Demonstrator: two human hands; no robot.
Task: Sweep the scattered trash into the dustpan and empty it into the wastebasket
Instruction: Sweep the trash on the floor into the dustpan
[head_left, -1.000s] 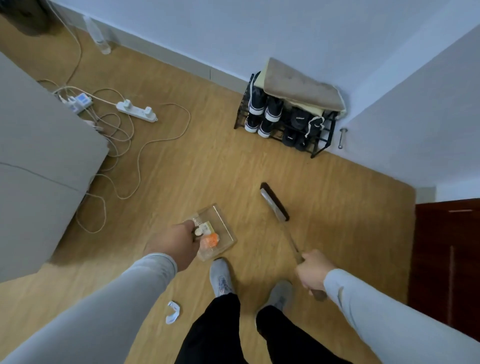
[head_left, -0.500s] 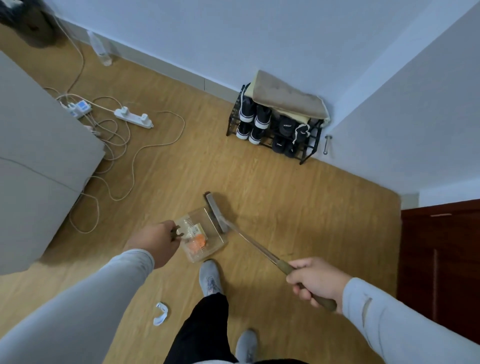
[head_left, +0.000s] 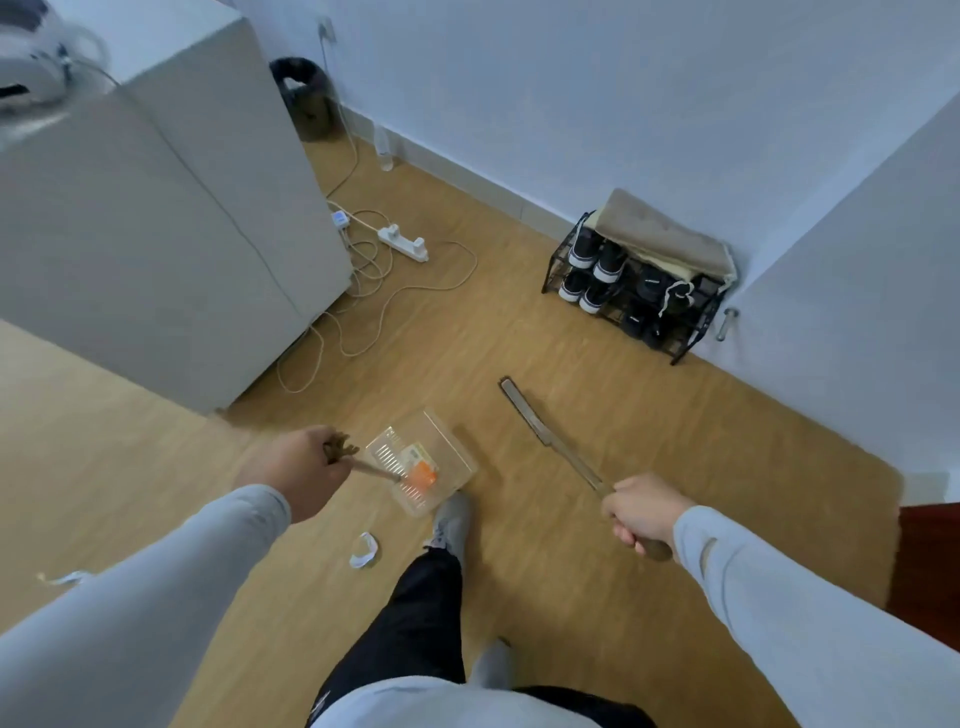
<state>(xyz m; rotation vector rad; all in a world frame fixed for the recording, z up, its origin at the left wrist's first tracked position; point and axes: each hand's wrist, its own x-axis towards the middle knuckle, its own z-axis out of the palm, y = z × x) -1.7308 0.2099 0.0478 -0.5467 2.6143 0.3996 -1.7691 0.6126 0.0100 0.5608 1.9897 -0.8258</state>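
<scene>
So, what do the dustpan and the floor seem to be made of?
The dustpan looks like clear, glossy plastic: the floor and the orange trash inside show through its walls. The floor looks like wood or wood-look laminate with a smooth matte finish: tan planks with faint seams. Which one, I cannot tell.

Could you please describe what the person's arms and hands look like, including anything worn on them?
Both arms wear long, close-fitting light grey sleeves that end at the wrists. The right sleeve shows a small slit or tear just behind the cuff; the left sleeve looks plain. The left hand and right hand are bare: no gloves, and no rings or watch visible.
</scene>
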